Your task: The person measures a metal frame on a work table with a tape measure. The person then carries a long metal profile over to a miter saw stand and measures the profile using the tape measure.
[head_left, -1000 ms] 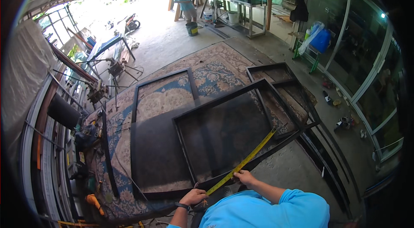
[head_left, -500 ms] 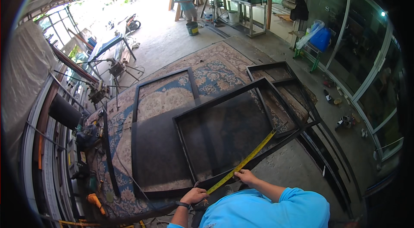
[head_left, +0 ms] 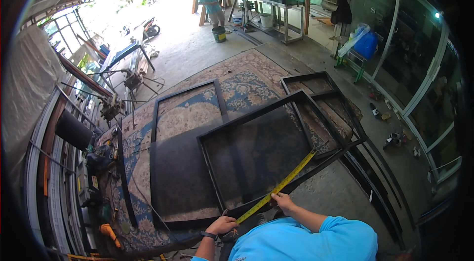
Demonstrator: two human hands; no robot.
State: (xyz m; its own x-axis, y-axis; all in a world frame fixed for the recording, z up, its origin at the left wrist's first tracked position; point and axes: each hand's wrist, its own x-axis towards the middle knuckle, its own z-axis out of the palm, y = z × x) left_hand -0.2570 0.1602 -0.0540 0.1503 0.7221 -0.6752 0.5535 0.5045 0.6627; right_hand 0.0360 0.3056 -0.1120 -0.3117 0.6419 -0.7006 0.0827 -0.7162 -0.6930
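Spreading over the flower-patterned beige and blue carpet (head_left: 252, 71), a large rectangular frame of black bars (head_left: 249, 114) lies before me, its left part overlapping a second black rectangular frame (head_left: 154, 118) and its right end crossing a smaller, divided black frame (head_left: 323, 93). These edges crowd the room ahead of me, while bare grey concrete floor (head_left: 318, 187) opens to the right, out to a group of long, dark bars (head_left: 380, 206); past the frames, the far part of the carpet gives more room. A long, flat yellow measuring-tape blade (head_left: 295, 171) is stretched over the large frame, close by its near rail. Its long axis runs diagonally, away from me and rightward, the far tip pointing toward that frame's right-hand side. My left grip (head_left: 223, 225) is closed at the blade's near end, back of the hand up, a dark band (head_left: 209, 235) round the wrist. My right grip (head_left: 282, 202) pinches the blade partway along, thumb and fingers drawn together, the forearm slanting in from the right, out of my light-blue sleeve (head_left: 340, 229).
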